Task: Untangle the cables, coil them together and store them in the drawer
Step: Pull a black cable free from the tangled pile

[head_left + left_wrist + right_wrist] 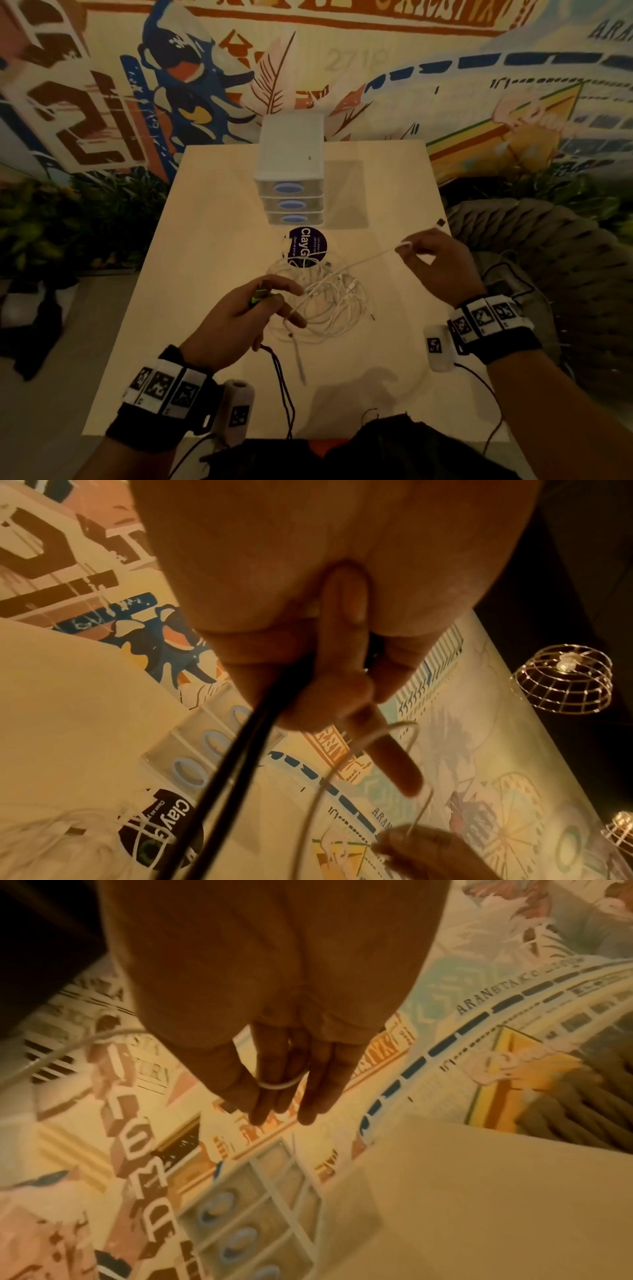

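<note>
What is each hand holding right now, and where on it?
Right hand pinches a white cable near its plug end, pulling it taut. Left hand grips a black cable near its end.

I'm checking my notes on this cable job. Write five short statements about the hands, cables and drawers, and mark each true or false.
1. The right hand pinches a white cable stretched up from the tangle. True.
2. The top drawer of the drawer unit is pulled open. False: all three drawers are closed.
3. The left hand has its grip on something dark with a green mark. True.
4. The white cables are already coiled neatly. False: they lie in a loose tangle on the table.
5. The round purple sticker lies between the drawer unit and the tangle. True.
</note>
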`<state>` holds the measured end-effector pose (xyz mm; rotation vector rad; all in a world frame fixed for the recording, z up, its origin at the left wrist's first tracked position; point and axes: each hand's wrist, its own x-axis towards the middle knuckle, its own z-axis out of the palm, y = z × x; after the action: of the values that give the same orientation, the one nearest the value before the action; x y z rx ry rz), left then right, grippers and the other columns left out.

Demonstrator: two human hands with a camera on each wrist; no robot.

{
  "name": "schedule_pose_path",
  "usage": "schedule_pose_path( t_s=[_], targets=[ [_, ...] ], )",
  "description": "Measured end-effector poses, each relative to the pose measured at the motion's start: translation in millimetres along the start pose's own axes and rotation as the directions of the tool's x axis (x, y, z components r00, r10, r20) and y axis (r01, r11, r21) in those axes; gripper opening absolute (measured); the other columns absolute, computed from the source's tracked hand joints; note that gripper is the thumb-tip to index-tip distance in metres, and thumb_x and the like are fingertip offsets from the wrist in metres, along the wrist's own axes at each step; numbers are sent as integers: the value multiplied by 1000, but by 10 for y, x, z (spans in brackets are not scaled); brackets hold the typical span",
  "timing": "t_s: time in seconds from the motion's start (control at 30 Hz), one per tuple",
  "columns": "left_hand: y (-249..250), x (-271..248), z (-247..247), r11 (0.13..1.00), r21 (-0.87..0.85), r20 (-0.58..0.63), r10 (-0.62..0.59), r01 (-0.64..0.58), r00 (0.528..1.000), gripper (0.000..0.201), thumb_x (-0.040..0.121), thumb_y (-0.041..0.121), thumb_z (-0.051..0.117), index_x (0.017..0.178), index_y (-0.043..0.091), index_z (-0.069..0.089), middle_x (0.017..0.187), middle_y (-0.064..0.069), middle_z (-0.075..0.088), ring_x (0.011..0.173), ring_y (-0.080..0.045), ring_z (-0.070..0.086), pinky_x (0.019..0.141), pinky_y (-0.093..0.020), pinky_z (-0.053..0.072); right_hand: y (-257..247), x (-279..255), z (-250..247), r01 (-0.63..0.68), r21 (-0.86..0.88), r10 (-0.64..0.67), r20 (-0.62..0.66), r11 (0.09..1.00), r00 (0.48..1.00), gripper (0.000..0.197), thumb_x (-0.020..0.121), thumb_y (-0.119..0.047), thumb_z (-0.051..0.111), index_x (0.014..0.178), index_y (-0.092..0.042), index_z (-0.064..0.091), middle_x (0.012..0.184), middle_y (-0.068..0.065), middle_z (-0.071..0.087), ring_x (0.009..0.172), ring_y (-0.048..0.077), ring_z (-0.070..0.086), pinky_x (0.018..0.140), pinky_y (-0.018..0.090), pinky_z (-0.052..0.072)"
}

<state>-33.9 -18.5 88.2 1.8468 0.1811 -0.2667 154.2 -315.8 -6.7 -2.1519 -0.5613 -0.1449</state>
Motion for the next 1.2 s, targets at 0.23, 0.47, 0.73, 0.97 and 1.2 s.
schedule_pose_path(
  t_s=[0.23, 0.47, 0.73, 0.97, 1.2],
  targets=[
    [15, -25, 225, 997, -29, -139, 62, -67, 988, 26, 108, 10, 39, 119, 18, 62, 104, -4, 71, 49, -8, 48, 56, -44, 53, -795, 93, -350, 294, 119, -311, 168, 949, 936, 10, 86, -11, 79, 95, -16, 80, 104, -3, 73, 101, 8, 69, 91, 37, 55],
    [105, 86, 337, 970, -228, -163, 46, -83, 986, 28, 107, 24, 42, 122, 12, 62, 61, 3, 30, 47, -10, 27, 45, -23, 30, -1306, -261, -106, 422, 145, -431, 527, 895, 733, 12, 85, -20, 76, 97, -20, 79, 109, -9, 72, 100, 4, 66, 85, 32, 55],
    [122, -6, 320, 988, -132, -70, 75, -84, 995, 30, 105, 32, 47, 111, 16, 71, 86, -11, 69, 68, -24, 61, 67, -31, 49, -1676, -465, 220, 461, 188, -464, 640, 867, 612, 13, 87, -20, 71, 99, -19, 77, 107, -8, 72, 92, 10, 67, 80, 25, 53],
    [-14, -8, 149, 986, 2, -179, 166, -168, 970, 30, 105, 36, 43, 96, 17, 64, 68, 17, 56, 57, -1, 50, 60, -20, 40, -1761, -647, 315, 449, 119, -421, 612, 886, 669, 28, 87, -13, 65, 110, -26, 76, 123, -14, 70, 109, 5, 65, 92, 28, 51],
    [-78, -44, 136, 971, -193, -164, 112, -143, 980, 36, 97, 53, 42, 84, 22, 55, 68, 7, 52, 59, -15, 43, 58, -30, 40, -1655, -946, 292, -122, 409, -143, 560, 905, 816, 14, 97, -6, 65, 99, -9, 78, 106, 0, 77, 105, 17, 72, 96, 40, 55]
  ],
)
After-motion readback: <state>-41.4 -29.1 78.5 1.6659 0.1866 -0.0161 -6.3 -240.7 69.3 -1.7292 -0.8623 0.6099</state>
